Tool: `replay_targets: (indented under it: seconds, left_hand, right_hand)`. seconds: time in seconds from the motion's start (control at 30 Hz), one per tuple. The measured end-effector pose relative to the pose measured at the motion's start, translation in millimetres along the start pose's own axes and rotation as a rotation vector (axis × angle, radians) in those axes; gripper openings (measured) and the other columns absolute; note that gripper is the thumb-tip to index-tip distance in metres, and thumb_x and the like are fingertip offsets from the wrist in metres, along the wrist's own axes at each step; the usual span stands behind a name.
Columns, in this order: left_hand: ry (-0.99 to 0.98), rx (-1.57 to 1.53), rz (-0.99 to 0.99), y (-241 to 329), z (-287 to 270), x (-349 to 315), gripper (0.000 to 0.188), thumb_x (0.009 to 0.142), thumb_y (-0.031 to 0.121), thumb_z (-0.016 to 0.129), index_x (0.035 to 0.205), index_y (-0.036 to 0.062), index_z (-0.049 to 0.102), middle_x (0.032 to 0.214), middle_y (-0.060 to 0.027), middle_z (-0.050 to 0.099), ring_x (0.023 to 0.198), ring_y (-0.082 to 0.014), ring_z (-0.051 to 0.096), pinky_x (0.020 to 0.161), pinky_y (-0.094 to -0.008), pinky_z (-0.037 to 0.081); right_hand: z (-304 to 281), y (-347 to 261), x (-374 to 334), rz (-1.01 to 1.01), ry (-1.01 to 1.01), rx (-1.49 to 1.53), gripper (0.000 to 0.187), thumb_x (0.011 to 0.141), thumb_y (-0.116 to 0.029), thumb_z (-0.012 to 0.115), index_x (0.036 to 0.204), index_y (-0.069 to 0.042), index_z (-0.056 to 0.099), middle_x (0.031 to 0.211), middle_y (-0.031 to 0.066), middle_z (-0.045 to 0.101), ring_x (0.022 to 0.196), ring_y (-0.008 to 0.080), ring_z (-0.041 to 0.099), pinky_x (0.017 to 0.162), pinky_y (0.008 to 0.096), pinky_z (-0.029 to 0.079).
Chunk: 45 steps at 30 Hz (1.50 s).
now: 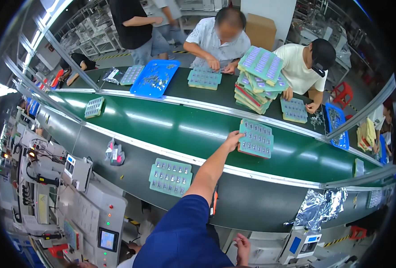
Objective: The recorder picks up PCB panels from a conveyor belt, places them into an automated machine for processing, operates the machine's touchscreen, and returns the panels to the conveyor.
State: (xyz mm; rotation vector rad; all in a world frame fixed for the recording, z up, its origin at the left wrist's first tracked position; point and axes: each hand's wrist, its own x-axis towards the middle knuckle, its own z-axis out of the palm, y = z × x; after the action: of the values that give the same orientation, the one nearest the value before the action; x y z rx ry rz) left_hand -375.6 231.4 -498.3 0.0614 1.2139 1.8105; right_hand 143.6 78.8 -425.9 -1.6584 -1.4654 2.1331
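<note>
My left hand [233,140] reaches out over the green conveyor belt, at the end of a blue-sleeved arm. Its fingers grip the left edge of a pale green tray [257,138] with rows of small metal parts in its pockets. Some red shows along the tray's lower edge. Low in the view, near my body, my right hand [242,248] is held with loosely bent fingers and nothing visible in it. A similar filled tray [171,177] lies on the dark near bench, left of my reaching arm.
Across the green belt [162,123], two people handle trays beside a tall tray stack [256,85]. Blue bins [155,79] hold small metal parts. Another tray [94,107] sits on the belt at left. Silver foil [320,207] lies at right; a machine with a screen [108,239] stands lower left.
</note>
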Motion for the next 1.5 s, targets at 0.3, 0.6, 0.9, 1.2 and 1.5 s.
replay_targets:
  seconds: [0.3, 0.6, 0.9, 1.2, 1.5]
  left_hand:
    - [-0.016, -0.064, -0.018, -0.2, -27.4, 27.8, 0.026, 0.085, 0.007, 0.061, 0.109, -0.0035, 0.060, 0.100, -0.0136, 0.065, 0.089, -0.0253, 0.065, 0.078, -0.0423, 0.053]
    - [0.350, 0.165, -0.026, -19.7, -39.5, 41.9, 0.046, 0.079, 0.010, 0.067, 0.120, -0.0061, 0.052, 0.112, -0.0164, 0.061, 0.101, -0.0251, 0.061, 0.082, -0.0396, 0.050]
    - [0.314, 0.452, 0.073, 36.4, -56.1, -42.9, 0.058, 0.086, 0.020, 0.060, 0.139, 0.0025, 0.040, 0.134, -0.0155, 0.050, 0.122, -0.0271, 0.049, 0.101, -0.0363, 0.039]
    - [0.721, 0.361, 0.273, 109.4, -266.1, -327.9, 0.034, 0.097, 0.025, 0.049, 0.121, 0.0011, 0.057, 0.110, -0.0096, 0.064, 0.100, -0.0169, 0.061, 0.087, -0.0295, 0.049]
    - [0.588, 0.536, -0.237, 63.1, -331.9, -324.9, 0.036, 0.097, 0.026, 0.050, 0.124, 0.0013, 0.055, 0.109, -0.0058, 0.063, 0.099, -0.0158, 0.059, 0.085, -0.0312, 0.047]
  right_hand:
    - [9.5, -66.3, 17.7, -0.129, -0.053, -0.100, 0.031, 0.088, -0.003, 0.057, 0.119, -0.003, 0.059, 0.117, 0.0068, 0.060, 0.096, 0.0152, 0.060, 0.078, 0.0267, 0.046]
    - [17.1, -50.9, 22.9, -0.051, -0.168, -0.155, 0.036, 0.083, 0.005, 0.052, 0.116, -0.004, 0.062, 0.111, 0.0046, 0.058, 0.091, 0.0123, 0.059, 0.074, 0.0232, 0.045]
    - [69.4, -82.9, 59.0, -0.129, -0.406, -0.306, 0.040, 0.081, 0.009, 0.050, 0.117, -0.005, 0.061, 0.104, 0.0038, 0.057, 0.091, 0.0135, 0.059, 0.082, 0.0249, 0.046]
    - [189.2, -91.6, 109.5, -0.165, -0.639, -0.378, 0.045, 0.090, 0.000, 0.051, 0.134, -0.003, 0.044, 0.123, 0.0115, 0.059, 0.098, 0.0149, 0.062, 0.082, 0.0266, 0.049]
    - [292.3, -90.5, 163.9, 0.113, -0.554, -0.292, 0.044, 0.094, -0.016, 0.050, 0.136, -0.005, 0.042, 0.126, 0.0077, 0.056, 0.099, 0.0176, 0.058, 0.087, 0.0325, 0.047]
